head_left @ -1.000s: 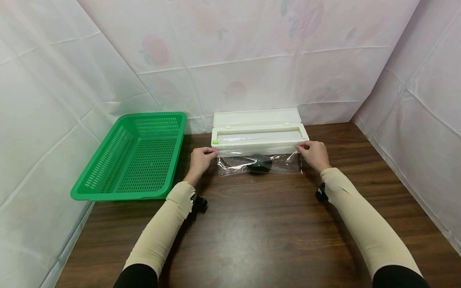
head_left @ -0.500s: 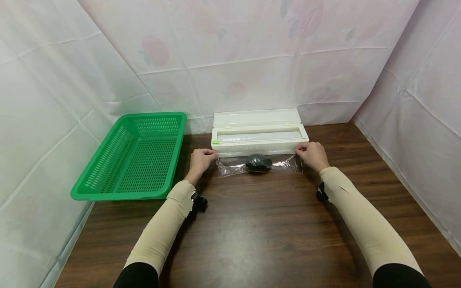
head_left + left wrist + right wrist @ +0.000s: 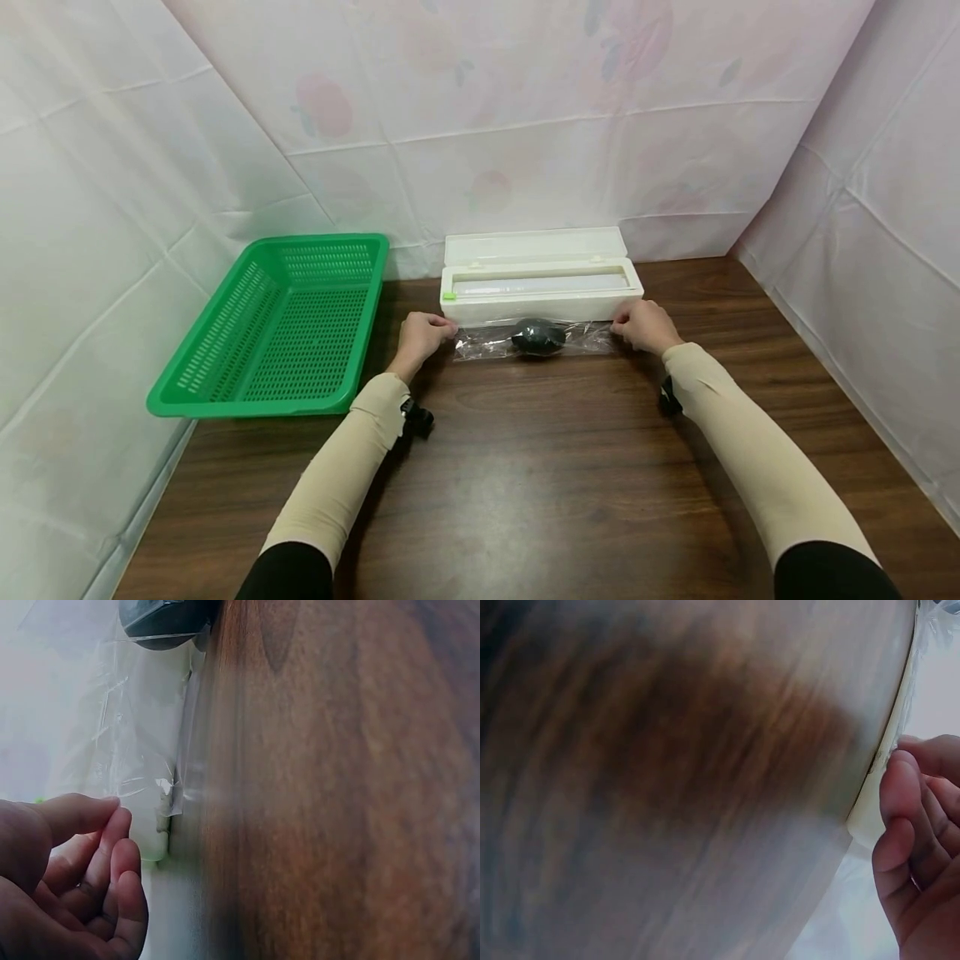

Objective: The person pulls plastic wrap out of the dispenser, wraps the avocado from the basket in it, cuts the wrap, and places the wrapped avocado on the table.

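A dark green, rounded object sits under or within a strip of clear cling film, in front of a white cling film dispenser. My left hand pinches the film's left end between thumb and index finger. At the opposite end my right hand pinches the film, close to the dispenser's right front corner. The left wrist view shows the clear film running from the fingertips toward the dark object. Only a sliver of film appears in the right wrist view.
A green plastic basket stands to the left on the brown wooden table. The dispenser's lid is raised toward the patterned cloth behind. A lime green slider sits at the dispenser's left end.
Both hands have come slightly down and nearer to me, the right one also a little inward. The film now lies lower around the dark green object, leaving the dispenser's front more exposed.
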A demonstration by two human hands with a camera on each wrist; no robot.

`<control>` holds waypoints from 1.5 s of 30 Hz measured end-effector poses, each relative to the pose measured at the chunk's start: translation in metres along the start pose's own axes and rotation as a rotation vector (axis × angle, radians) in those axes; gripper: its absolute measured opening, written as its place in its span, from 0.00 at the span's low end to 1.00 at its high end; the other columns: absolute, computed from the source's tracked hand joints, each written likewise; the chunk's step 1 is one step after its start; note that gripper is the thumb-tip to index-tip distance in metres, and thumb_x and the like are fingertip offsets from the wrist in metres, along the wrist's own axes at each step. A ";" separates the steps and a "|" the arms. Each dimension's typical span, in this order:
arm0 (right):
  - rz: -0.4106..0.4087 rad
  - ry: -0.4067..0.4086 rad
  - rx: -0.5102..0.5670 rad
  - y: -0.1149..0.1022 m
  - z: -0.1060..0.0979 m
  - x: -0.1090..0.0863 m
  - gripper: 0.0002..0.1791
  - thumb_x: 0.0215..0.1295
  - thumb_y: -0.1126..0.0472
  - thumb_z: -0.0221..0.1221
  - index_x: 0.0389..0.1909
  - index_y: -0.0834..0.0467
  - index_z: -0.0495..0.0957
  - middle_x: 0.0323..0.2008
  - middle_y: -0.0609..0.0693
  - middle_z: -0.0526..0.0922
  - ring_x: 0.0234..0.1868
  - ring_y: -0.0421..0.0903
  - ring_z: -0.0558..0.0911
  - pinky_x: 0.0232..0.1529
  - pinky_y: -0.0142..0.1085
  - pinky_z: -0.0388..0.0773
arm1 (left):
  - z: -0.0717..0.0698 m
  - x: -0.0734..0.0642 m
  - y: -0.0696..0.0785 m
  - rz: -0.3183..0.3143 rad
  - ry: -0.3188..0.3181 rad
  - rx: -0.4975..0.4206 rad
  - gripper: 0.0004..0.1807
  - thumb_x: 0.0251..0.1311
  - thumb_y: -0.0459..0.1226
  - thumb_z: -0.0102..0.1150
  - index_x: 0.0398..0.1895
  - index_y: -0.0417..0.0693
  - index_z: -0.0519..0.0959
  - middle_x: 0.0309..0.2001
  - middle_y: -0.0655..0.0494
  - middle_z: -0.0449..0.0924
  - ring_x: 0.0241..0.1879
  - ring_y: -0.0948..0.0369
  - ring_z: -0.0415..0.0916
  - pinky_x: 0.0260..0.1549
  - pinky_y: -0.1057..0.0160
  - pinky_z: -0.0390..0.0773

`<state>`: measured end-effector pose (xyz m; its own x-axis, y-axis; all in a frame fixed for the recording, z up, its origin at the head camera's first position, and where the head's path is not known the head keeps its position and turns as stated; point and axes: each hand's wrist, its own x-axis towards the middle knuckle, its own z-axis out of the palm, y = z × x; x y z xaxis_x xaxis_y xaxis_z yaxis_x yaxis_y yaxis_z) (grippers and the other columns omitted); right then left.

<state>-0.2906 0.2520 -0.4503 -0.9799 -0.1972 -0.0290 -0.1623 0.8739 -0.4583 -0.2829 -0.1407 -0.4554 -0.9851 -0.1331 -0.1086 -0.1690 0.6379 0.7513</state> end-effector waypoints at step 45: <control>0.020 0.081 0.062 -0.001 -0.012 -0.014 0.15 0.68 0.56 0.58 0.28 0.63 0.85 0.17 0.54 0.81 0.16 0.42 0.76 0.22 0.34 0.69 | -0.012 -0.001 0.013 -0.160 -0.086 -0.565 0.16 0.60 0.36 0.64 0.51 0.40 0.81 0.30 0.59 0.82 0.32 0.62 0.79 0.45 0.59 0.80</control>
<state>-0.2782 0.2596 -0.4387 -0.9895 -0.1406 0.0323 -0.1372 0.8478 -0.5122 -0.2841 -0.1412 -0.4381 -0.9517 -0.1168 -0.2838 -0.2964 0.1091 0.9488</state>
